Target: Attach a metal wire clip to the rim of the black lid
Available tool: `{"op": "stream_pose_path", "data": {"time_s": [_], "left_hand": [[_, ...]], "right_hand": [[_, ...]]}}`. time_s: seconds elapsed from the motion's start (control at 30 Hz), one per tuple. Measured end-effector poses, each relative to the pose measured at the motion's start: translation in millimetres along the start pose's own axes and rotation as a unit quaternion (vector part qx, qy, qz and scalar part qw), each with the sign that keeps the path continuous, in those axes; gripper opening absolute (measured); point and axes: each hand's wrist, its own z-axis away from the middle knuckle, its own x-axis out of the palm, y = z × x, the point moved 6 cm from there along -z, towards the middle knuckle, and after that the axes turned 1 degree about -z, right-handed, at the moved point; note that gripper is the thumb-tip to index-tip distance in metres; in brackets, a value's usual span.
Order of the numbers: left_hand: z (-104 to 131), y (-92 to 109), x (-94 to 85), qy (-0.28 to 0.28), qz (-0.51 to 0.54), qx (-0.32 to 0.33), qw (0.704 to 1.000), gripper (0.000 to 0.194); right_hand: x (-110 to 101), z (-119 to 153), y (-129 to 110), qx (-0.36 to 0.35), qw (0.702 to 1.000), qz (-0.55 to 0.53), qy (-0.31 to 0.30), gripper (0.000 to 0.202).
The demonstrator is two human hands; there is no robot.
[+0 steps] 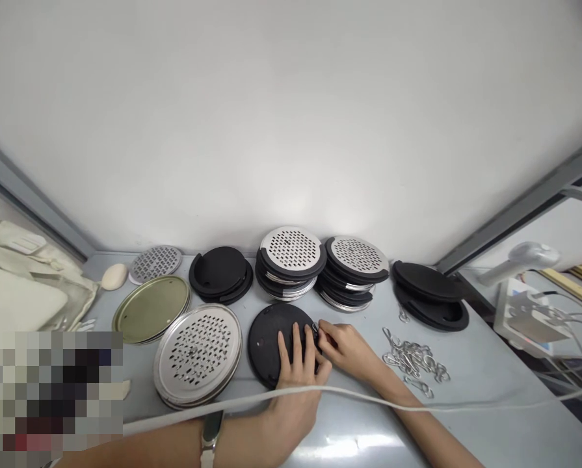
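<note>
L hand [298, 374] is spread flat on the black round disc [266, 335], fingers fanned and pointing away from the person, thumb toward the R hand; not wrapped round the disc. R hand [346, 348] is narrow, thumb + index pinched at the disc's R edge, apparently on a small metal clip [315, 328]; clip mostly hidden, so exact contact w/ disc n/a.

Key relation: disc lies flat on the grey metal tabletop [349, 422], directly under L fingers and just L of R fingertips. Disc is round, so no long axis. L hand is on top, covering the near-R part; R hand is nearer the clip and that edge. Hands are v. close together.

Loose clip pile [415, 361] is R of the R hand, beside the forearm. Perforated metal plate stack [198, 354] is just L of disc, apart from it. White cable [359, 395] crosses both arms in view.
</note>
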Motion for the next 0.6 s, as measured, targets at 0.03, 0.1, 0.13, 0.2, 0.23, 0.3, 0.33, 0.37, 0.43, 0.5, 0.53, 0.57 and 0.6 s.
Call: {"op": "stream_pose_path", "data": {"time_s": [0.03, 0.1, 0.13, 0.2, 0.23, 0.3, 0.33, 0.37, 0.43, 0.5, 0.53, 0.57, 0.6], "left_hand": [[0.2, 0.4, 0.6, 0.005, 0.005, -0.002, 1.0, 0.035], [0.3, 0.8, 2.5, 0.017, 0.009, -0.009, 1.0, 0.03], [0.4, 1.0, 3.5, 0.024, 0.01, -0.013, 1.0, 0.029], [0.3, 1.3, 6.1, 0.028, 0.016, -0.02, 0.999, 0.03], [0.2, 1.5, 7.1, 0.029, 0.022, -0.022, 0.999, 0.031], [0.0, 1.5, 7.6, 0.031, 0.032, -0.026, 0.999, 0.034], [0.0, 1.2, 7.1, 0.033, 0.035, -0.028, 0.998, 0.035], [-0.1, 1.0, 6.4, 0.033, 0.039, -0.028, 0.998, 0.036], [-0.1, 0.8, 5.4, 0.03, 0.046, -0.026, 0.998, 0.037], [0.0, 0.8, 5.4, 0.025, 0.05, -0.022, 0.998, 0.037], [0.1, 0.8, 5.6, 0.025, 0.05, -0.022, 0.998, 0.037], [0.2, 0.9, 6.0, 0.027, 0.047, -0.021, 0.998, 0.037], [0.3, 1.1, 6.5, 0.03, 0.042, -0.021, 0.998, 0.037]], "right_hand": [[0.2, 0.1, 0.0, 0.0, 1.0, 0.001, 0.0, 0.02], [0.5, 0.3, 0.1, 0.0, 1.0, 0.003, 0.002, 0.02], [0.6, 0.5, 0.2, 0.0, 1.0, 0.004, 0.004, 0.02], [0.8, 0.9, -0.2, -0.002, 1.0, 0.007, 0.006, 0.02], [0.8, 1.3, -0.6, -0.003, 1.0, 0.009, 0.006, 0.019], [0.3, 2.0, -1.3, -0.005, 1.0, 0.014, 0.008, 0.019], [0.0, 2.4, -1.5, -0.004, 1.0, 0.016, 0.007, 0.019], [-0.2, 2.7, -1.5, -0.002, 1.0, 0.017, 0.006, 0.019], [-0.3, 3.2, -1.4, 0.0, 1.0, 0.02, 0.002, 0.02], [0.0, 3.4, -1.5, -0.002, 1.0, 0.023, 0.0, 0.019], [0.0, 3.5, -1.5, -0.004, 1.0, 0.025, 0.001, 0.019], [0.1, 3.6, -1.5, -0.005, 1.0, 0.027, 0.002, 0.019], [0.2, 3.6, -1.5, -0.006, 1.0, 0.028, 0.001, 0.019]]}}
